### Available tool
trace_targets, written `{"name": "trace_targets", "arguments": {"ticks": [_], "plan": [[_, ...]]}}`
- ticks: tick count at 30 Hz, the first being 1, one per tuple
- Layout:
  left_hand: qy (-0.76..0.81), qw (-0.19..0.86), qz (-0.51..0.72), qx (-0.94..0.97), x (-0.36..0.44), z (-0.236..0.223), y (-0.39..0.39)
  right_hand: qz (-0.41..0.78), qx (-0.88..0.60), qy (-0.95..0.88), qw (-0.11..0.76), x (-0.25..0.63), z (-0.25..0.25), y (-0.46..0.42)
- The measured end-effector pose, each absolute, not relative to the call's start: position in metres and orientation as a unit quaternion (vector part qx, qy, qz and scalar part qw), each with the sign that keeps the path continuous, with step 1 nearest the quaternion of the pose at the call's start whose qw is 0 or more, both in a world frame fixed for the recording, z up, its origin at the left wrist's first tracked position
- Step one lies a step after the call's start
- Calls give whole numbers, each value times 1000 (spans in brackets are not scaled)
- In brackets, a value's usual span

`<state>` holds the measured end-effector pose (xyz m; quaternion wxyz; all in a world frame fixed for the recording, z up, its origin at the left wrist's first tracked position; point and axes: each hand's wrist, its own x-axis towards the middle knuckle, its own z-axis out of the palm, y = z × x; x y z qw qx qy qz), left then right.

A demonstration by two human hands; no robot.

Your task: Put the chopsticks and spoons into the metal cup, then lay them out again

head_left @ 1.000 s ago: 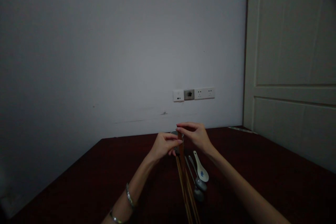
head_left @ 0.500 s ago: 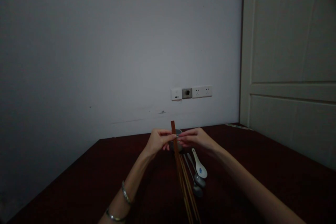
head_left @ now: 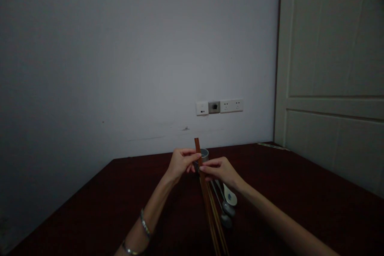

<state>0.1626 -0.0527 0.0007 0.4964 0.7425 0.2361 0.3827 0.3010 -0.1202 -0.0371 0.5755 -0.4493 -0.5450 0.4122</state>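
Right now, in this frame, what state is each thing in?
Left grip: closed on the brown sticks.
Right grip: at the sticks, lower down; firmness of hold unclear.
Brown sticks: held, upper ends raised, slanting.
Lighter sticks: lying, partly hidden.
Metal container: upright, open-topped, partly hidden.
White spoon: lying, handle mostly hidden.
Two metal spoons: lying side by side.
White double socket: unplugged.

My left forearm [head_left: 156, 206] slants in from 7 o'clock, aimed at 1. Left hand [head_left: 179, 164] pinched, thumb [head_left: 193, 157] pointing between 2 and 3. My right forearm [head_left: 270, 214] angles in from between 4 and 5, aimed at 10. Right hand [head_left: 224, 171] pinched too, fingers [head_left: 213, 163] toward 9.
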Motion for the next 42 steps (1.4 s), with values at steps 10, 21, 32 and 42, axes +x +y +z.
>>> {"name": "trace_targets", "arguments": {"ticks": [10, 21, 32, 42], "plan": [[245, 531, 403, 704, 167, -11, -42, 413, -455, -536, 579, 302, -41, -111], [236, 540, 381, 712, 161, -14, -25, 402, -460, -549, 570, 303, -45, -96], [247, 532, 471, 659, 148, -28, 22, 335, -467, -495, 651, 329, -12, -55], [385, 580, 437, 569, 136, -106, 88, 222, -438, -525, 696, 381, 29, 51]]}}
